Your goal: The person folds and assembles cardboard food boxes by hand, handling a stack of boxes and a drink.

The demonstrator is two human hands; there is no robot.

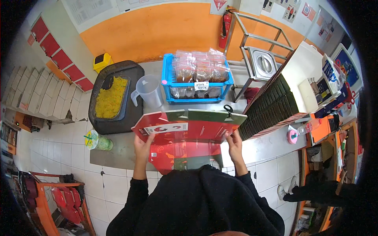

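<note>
While I am standing here watching, a green drink cup (104,143) is sitting at about nine o'clock from the carton, and a black tray (114,125) is lying at ten o'clock, yellow food (111,99) filling the dish on it. The left hand (142,148) is pinching the carton's left edge, thumb on the near face, its other fingers mostly hidden behind. At eleven o'clock a clear jug (151,91) is standing, handle toward the tray.

The carton (177,131), red and green, is hanging between both hands over the near side of the table (114,155); one panel is tilting up, another is reaching toward the body. At twelve o'clock, just beyond it, a blue crate (168,70) is holding bags (197,72) of brown stuff. The right hand (235,146) is pinching the right edge, thumb in front. At two o'clock a tall stack (269,106) of cartons is leaning.

To my eye, the person is opening out or folding this carton; the next move seems to be calling for both hands to keep its edges level while creasing the panels square.
</note>
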